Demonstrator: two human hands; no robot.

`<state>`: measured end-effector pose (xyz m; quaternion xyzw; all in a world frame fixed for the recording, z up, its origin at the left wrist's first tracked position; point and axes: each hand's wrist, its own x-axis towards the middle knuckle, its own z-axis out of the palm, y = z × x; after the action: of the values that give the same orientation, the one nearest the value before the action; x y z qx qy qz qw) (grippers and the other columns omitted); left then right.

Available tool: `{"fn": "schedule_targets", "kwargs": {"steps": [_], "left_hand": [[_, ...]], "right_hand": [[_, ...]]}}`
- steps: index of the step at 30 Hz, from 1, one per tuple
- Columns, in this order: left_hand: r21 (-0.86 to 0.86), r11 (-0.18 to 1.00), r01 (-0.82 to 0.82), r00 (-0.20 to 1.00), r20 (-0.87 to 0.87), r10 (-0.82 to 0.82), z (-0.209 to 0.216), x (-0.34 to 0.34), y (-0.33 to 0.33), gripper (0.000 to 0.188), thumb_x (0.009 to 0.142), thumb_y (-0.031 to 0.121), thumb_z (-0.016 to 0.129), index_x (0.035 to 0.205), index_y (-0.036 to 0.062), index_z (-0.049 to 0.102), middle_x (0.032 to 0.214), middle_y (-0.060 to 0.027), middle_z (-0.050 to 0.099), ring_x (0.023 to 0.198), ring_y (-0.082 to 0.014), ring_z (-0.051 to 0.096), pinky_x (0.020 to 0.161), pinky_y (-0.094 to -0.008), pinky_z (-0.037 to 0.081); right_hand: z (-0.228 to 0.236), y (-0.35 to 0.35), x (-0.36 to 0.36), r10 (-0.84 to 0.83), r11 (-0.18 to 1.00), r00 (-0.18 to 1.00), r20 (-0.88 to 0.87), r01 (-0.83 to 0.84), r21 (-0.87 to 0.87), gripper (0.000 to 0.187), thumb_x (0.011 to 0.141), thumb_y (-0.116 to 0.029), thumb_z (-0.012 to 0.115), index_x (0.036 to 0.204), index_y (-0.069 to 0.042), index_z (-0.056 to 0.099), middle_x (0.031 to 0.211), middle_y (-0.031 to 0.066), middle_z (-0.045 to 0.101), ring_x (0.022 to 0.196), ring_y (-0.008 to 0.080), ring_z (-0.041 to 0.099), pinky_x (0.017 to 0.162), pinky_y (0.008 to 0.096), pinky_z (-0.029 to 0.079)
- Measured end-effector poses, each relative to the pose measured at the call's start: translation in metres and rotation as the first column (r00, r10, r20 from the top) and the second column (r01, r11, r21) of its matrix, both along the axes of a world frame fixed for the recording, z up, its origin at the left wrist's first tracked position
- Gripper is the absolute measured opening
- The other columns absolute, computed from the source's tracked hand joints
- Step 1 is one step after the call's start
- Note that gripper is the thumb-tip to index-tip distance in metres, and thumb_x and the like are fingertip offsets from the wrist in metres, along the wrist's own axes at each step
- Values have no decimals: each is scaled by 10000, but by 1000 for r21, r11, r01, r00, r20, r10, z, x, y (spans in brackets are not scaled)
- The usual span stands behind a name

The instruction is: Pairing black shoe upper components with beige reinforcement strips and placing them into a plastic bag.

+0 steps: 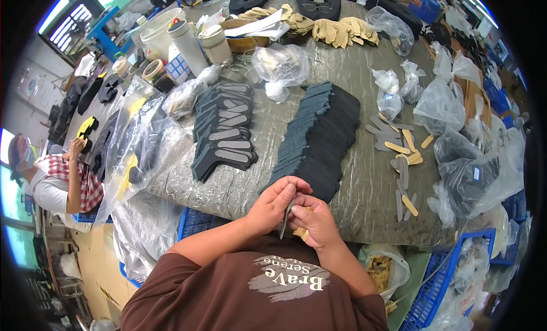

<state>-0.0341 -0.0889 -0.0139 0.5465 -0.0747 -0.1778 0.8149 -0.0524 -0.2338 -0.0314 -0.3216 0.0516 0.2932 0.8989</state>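
Close to my body, at the table's near edge, my two hands meet. My left hand (273, 204) is closed, thumb and fingers pinching a thin grey strip (284, 224) that points down. My right hand (317, 224) is closed against the other side, with a tan peeled-looking piece (301, 234) sticking out below its fingers. Just beyond them lies a long overlapped row of black foam pieces (325, 140). Left of it is a second row of dark pieces (222, 126) with grey oval strips on top. Loose grey and tan strips (403, 154) are scattered to the right.
Knotted plastic bags (279, 66) and a bulging bag (476, 171) sit around the table (239, 191). Tan shaped pieces (345, 33), a white bottle (187, 46) and tubs stand at the back. Blue crates (424, 299) flank me below. A person (60, 174) works at the left.
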Motion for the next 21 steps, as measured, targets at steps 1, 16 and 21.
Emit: {"fn": "schedule_targets", "kwargs": {"steps": [1, 16, 21], "left_hand": [[-1, 1000, 3, 1000, -1, -3, 1, -1, 0, 312, 1010, 298, 393, 1130, 37, 517, 1055, -41, 570, 923, -89, 536, 847, -243, 455], [488, 794, -364, 489, 825, -282, 19, 14, 30, 231, 634, 26, 737, 835, 123, 676, 932, -44, 591, 831, -249, 555, 720, -351, 441], [428, 753, -499, 512, 847, -143, 0, 19, 41, 207, 646, 0, 731, 822, 96, 680, 742, -25, 600, 666, -179, 574, 579, -277, 449]], "right_hand": [[-2, 0, 0, 25, 996, 1000, 15, -26, 83, 118, 883, -88, 572, 978, -23, 598, 845, 27, 612, 695, 89, 572, 634, 230, 485], [23, 3, -1, -287, 954, 931, -225, 300, 27, 130, 901, -121, 359, 933, -104, 483, 791, 71, 524, 501, 86, 378, 520, 227, 384], [-11, -44, 9, -555, 825, 829, -63, 559, 86, 135, 909, -192, 355, 896, -137, 477, 640, -19, 395, 471, 60, 292, 507, 235, 380]]}}
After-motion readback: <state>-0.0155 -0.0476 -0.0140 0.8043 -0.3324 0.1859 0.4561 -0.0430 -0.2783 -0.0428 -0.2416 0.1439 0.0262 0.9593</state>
